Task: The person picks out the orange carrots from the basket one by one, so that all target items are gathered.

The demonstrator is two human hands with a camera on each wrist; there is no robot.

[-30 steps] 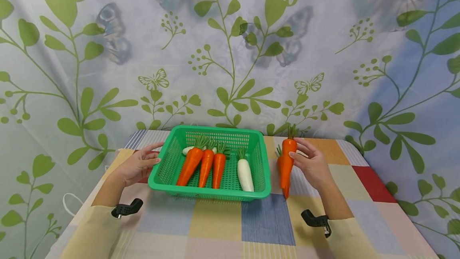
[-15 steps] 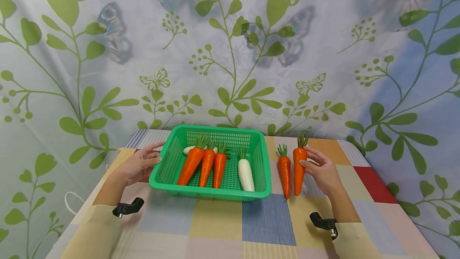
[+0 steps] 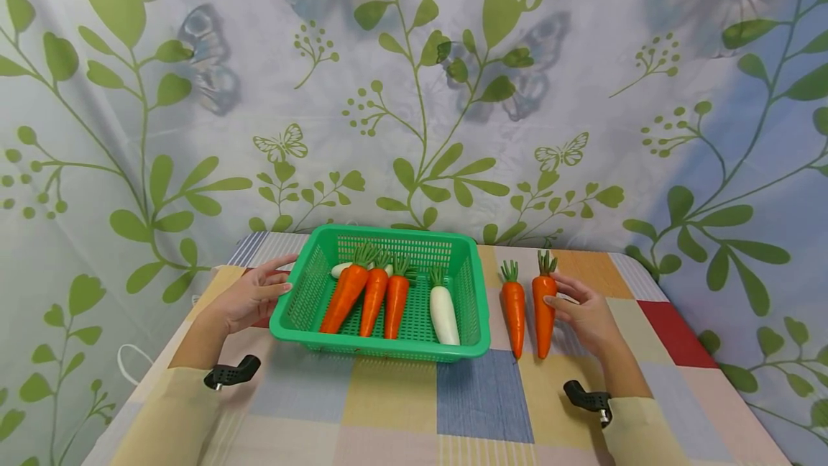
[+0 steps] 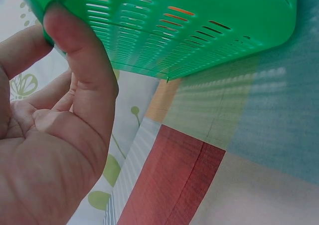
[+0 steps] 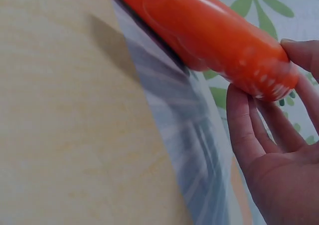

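Note:
A green perforated plastic basket (image 3: 382, 348) stands mid-table, with several orange carrots (image 3: 397, 304) and a white radish (image 3: 443, 313) lying in it. My left hand (image 3: 249, 300) holds its left rim; in the left wrist view the thumb (image 4: 75, 35) and a finger meet at that rim. To the right of the basket, one carrot (image 3: 514, 311) lies alone, green stems pointing away. Beside it, a thicker carrot (image 3: 543, 311) is between the thumb and fingers of my right hand (image 3: 585, 311). In the right wrist view this carrot (image 5: 214, 30) is gripped near its top end.
A patchwork tablecloth (image 3: 388, 408) covers the table. Behind it hangs a leaf-and-butterfly curtain (image 3: 414, 92). Partly hidden under the carrots in the basket, another white vegetable (image 3: 339, 270) shows its end. A white cable (image 3: 126, 365) hangs at the table's left side.
My right hand has carried its carrot to the right and lowered it beside the lone carrot, leaving a gap between them. The left hand has stayed at the basket's rim.

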